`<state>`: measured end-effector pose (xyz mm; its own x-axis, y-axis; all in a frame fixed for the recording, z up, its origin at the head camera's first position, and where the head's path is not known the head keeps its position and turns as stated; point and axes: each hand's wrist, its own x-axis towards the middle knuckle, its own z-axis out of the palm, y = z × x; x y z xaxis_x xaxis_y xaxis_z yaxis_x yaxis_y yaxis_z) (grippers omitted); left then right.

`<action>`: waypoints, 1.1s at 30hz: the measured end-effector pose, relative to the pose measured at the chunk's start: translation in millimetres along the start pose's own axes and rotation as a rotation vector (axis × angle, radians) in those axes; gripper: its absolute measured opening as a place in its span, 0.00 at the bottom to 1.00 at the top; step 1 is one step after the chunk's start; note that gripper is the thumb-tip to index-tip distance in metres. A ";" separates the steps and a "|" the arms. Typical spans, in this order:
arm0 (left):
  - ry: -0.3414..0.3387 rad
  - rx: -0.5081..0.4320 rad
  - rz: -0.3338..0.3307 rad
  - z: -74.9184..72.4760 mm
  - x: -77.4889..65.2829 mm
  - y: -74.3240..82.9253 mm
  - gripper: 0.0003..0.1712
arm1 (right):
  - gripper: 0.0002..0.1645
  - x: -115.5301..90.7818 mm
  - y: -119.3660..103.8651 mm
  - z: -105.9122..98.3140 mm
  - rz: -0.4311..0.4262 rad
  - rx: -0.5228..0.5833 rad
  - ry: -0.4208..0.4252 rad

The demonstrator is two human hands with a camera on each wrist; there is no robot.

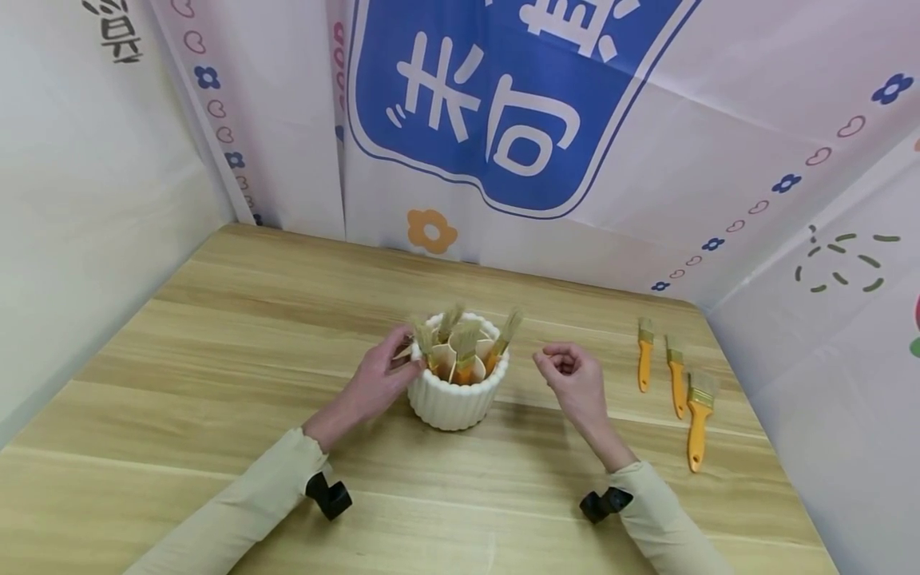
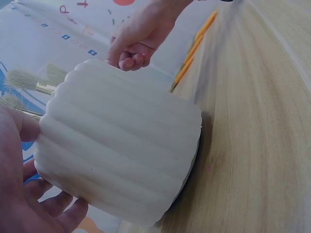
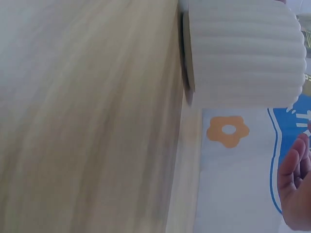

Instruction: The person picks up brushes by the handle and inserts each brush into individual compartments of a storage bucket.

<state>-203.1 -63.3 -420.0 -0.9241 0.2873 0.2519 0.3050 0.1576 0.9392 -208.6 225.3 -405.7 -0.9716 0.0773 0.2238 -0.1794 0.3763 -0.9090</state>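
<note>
A white ribbed pot [image 1: 451,406] with a scalloped rim and inner dividers stands upright on the wooden table. Several paintbrushes [image 1: 465,343] stand in it, bristles up, their orange handles mostly hidden inside. My left hand [image 1: 382,369] holds the pot's left side, thumb at the rim; in the left wrist view the fingers [image 2: 73,213] curve along its wall. To the right of the pot, apart from it, my right hand [image 1: 575,377] hovers with loosely curled fingers and nothing visible in them. The right wrist view shows part of that hand [image 3: 296,194] below the pot [image 3: 243,53].
Three more paintbrushes with orange handles lie on the table [image 1: 503,495] at the right: a narrow one [image 1: 644,355], a middle one [image 1: 676,379] and a wide one [image 1: 697,423]. Printed white sheets [image 1: 287,144] enclose the table at the back and sides.
</note>
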 end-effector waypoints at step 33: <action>0.002 -0.018 0.006 0.1 0.9 -1.1 0.26 | 0.16 2.7 21.8 -36.2 0.118 -0.139 0.073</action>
<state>-204.3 -63.2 -420.8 -0.9228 0.2863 0.2579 0.3063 0.1390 0.9417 -209.6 267.1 -412.3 -0.9700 0.1932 0.1477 -0.0367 0.4843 -0.8742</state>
